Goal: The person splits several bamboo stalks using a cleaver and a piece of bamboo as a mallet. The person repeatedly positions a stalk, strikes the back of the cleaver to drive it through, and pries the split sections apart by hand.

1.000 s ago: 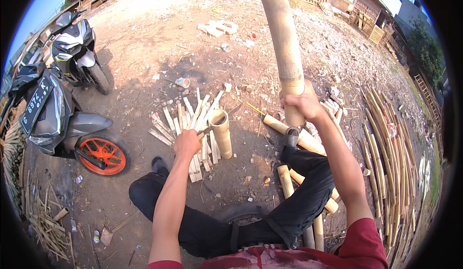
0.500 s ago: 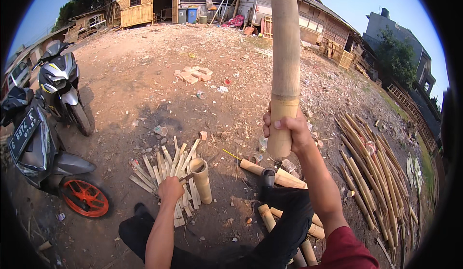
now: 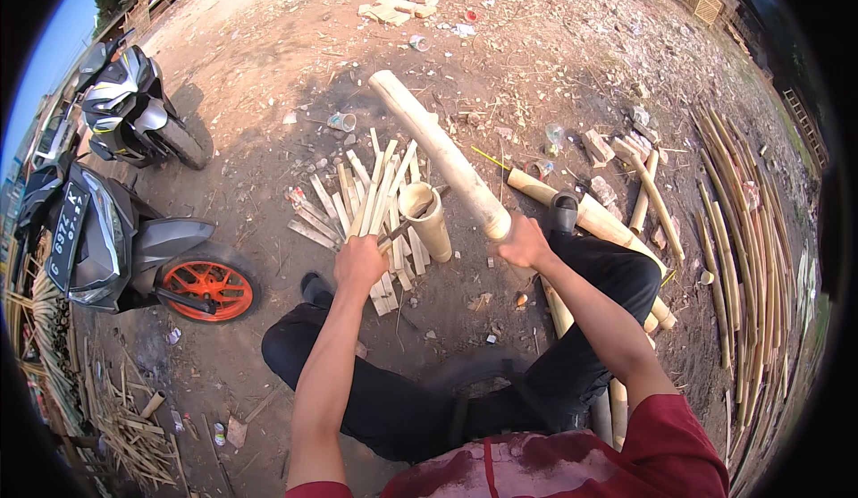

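My left hand (image 3: 360,261) is closed around the handle of a knife, whose dark blade (image 3: 413,221) reaches to the split upper rim of an upright bamboo section (image 3: 433,228). My right hand (image 3: 524,242) grips the lower end of a thick bamboo pole (image 3: 438,148), which slants up and away to the left, its far end raised in front of the upright section. Split bamboo slats (image 3: 371,196) lie fanned on the ground beside my left hand.
Bamboo lengths (image 3: 594,217) lie by my right foot, near broken bricks (image 3: 599,147). A long stack of poles (image 3: 746,239) lies at the right. Two parked motorbikes (image 3: 107,239) stand at the left, with bundled strips (image 3: 54,346) below them.
The bamboo pole has swung down from upright to a leftward slant, my right hand lowering with it. My left hand stays at the upright section. The view has tilted downward.
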`<state>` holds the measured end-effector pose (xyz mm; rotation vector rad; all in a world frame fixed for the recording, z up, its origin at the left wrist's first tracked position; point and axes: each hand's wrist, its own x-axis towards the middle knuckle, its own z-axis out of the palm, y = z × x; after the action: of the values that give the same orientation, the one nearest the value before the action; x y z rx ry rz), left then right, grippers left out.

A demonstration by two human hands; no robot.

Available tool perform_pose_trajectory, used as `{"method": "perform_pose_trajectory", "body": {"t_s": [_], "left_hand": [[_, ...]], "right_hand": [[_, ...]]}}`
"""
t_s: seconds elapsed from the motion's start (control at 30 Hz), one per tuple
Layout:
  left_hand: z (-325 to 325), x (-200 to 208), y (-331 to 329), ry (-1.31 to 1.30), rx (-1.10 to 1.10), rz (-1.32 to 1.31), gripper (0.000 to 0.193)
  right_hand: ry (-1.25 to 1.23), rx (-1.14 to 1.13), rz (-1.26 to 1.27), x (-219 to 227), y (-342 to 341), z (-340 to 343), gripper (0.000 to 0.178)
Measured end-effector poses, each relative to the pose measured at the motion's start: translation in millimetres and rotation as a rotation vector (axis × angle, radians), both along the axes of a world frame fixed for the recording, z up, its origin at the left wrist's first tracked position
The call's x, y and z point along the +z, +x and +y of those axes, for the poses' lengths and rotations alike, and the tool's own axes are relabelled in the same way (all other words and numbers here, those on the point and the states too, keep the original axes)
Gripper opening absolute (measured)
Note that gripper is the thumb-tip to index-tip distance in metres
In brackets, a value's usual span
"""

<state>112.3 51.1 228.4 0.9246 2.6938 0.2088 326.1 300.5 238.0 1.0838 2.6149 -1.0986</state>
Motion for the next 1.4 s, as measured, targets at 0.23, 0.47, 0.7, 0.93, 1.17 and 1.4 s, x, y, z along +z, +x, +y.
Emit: {"method": "perform_pose_trajectory", "body": {"t_s": [0.23, 0.47, 0.7, 0.93, 1.17, 1.4], "left_hand": [[3, 18, -9, -0.059, 0.031, 0.019, 0.026], [1, -5, 3, 0.019, 0.022, 0.004, 0.025], [-7, -7, -22, -0.01, 0.084, -0.064, 0.033], [9, 0, -16, -0.121, 0.001, -0.024, 0.028], [13, -18, -4, -0.058, -0.012, -0.025, 0.026], [8, -19, -31, -0.088, 0.011, -0.035, 0.026]], "right_hand": [[0.18, -0.099, 0.884, 227, -28, 51, 0.041], [0.125, -0.273, 0.917, 65, -22, 9, 0.034], [0.116, -0.116, 0.222, 33, -12, 14, 0.063], [0.276, -0.095, 1.192, 261, -15, 49, 0.025], [0.138, -0.261, 0.519, -33, 18, 16, 0.059], [0.117, -0.171, 0.202, 22, 6, 28, 0.059]]}}
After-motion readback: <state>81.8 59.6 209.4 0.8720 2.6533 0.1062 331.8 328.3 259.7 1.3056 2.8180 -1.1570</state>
